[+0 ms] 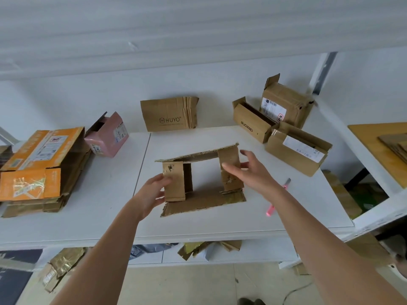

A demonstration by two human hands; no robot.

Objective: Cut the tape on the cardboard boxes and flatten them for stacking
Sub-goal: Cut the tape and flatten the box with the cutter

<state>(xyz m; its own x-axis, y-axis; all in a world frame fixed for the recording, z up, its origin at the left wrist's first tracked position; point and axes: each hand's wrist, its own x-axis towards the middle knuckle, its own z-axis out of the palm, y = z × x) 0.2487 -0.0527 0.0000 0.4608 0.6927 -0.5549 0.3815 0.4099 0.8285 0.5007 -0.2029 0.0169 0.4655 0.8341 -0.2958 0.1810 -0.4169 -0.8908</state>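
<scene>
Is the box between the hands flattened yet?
No. The box still stands open: you can see the table straight through it.

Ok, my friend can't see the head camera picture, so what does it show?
Two bare hands, left and right, reach for an opened brown cardboard box standing on a white table, flaps spread. A pink box cutter lies to its right, flattened orange and brown cardboard is stacked at left, and more brown boxes wait behind.
</scene>
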